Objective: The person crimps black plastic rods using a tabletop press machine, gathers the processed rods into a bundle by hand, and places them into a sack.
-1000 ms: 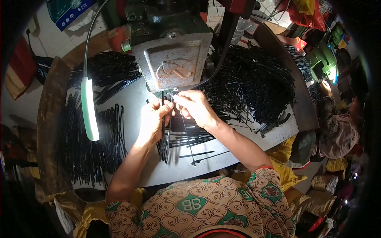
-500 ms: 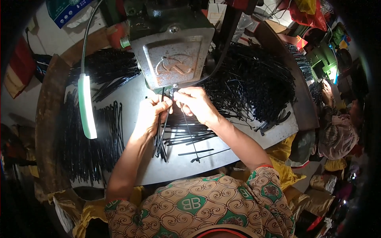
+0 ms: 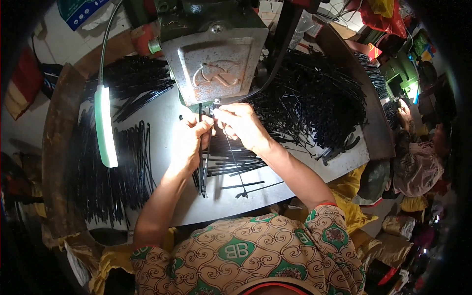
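Just under the head of a green and grey bench machine, both hands work close together. My left hand is closed in a pinch on several thin black umbrella ribs, whose long ends hang down toward me. Beside it, my right hand pinches the upper end of another thin black rib, which slants down to a small dark joint near the table's front. The fingertips nearly meet below the machine's tip. What exactly lies between them is partly hidden by the fingers.
A large tangled heap of black ribs covers the right of the metal table. Neater rows of ribs lie at the left. A lit lamp hangs over them. Another person's hand is at a machine far right.
The ribs hanging from my left hand have drawn closer together and shifted slightly right. Both hands stay below the machine head, moving only a little. The view has shifted slightly.
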A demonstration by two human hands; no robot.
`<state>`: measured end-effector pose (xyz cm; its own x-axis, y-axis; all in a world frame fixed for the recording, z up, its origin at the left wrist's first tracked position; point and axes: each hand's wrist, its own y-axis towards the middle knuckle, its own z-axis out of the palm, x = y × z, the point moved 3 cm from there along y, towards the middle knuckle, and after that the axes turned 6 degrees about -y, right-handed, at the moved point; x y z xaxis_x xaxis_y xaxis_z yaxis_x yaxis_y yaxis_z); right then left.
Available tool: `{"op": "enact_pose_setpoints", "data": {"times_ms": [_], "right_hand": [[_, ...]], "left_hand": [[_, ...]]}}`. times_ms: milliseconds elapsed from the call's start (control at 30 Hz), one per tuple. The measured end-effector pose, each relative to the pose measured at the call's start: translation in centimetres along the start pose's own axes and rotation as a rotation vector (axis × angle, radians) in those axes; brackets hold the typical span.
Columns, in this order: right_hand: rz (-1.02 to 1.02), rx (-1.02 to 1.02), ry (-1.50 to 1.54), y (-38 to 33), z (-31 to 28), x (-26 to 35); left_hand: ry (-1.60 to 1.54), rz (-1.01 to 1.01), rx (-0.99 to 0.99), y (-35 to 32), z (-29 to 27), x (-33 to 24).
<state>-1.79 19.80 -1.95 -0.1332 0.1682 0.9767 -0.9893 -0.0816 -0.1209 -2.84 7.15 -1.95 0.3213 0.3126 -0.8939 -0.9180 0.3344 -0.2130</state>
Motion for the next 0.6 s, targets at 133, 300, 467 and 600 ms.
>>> {"op": "enact_pose_setpoints", "data": {"times_ms": [133,300,467,600], "right_hand": [[0.010,-0.022,0.007,0.0,0.1,0.2],[0.048,-0.027,0.030,-0.2,0.3,0.6],[0.095,0.021,-0.049,-0.5,-0.3,0.6],[0.051,-0.004,-0.323,-1.8,-3.2,2.4]], "left_hand": [[-0.034,0.003,-0.062,-0.3,0.8,-0.3],[-0.029,0.073,-0.133,-0.4,1.5,-0.9],[-0.036,0.065,-0.140,-0.3,1.4,-1.0],[-0.009,0.035,-0.141,-0.5,1.2,-1.3]]}}
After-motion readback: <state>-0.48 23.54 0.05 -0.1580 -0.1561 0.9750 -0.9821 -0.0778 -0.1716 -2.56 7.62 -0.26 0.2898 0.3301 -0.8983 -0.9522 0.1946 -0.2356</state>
